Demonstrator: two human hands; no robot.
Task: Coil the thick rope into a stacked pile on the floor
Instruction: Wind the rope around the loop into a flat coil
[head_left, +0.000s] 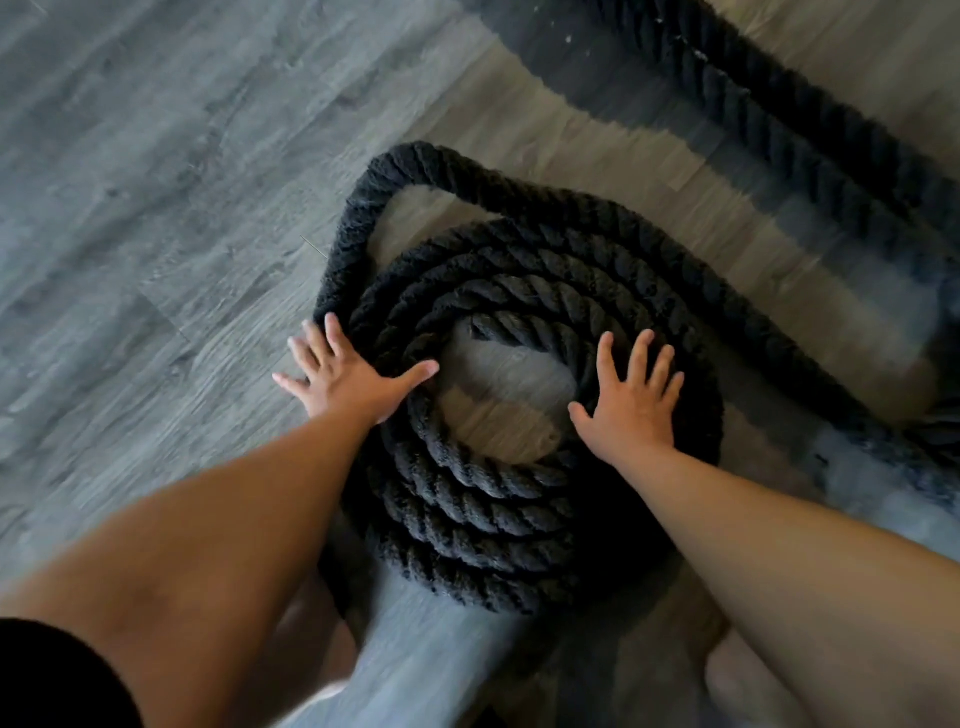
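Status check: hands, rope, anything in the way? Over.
Left hand open, flat on rope coil left edge. Right hand open, flat on its right. Coil stacked, outer loop loose, tail not yet coiled. Nothing blocking.

Grey wood-grain plank floor (156, 182), warmer brownish tone toward the right, mottled with soft shadow patches.

Rope (519, 280) cut off at top & rt edges; near loops blurred, partly behind forearms (249, 519).

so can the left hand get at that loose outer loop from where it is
Probably yes: the left hand lies flat on the edge of the coil, its fingertips at the loose loop, with nothing between.
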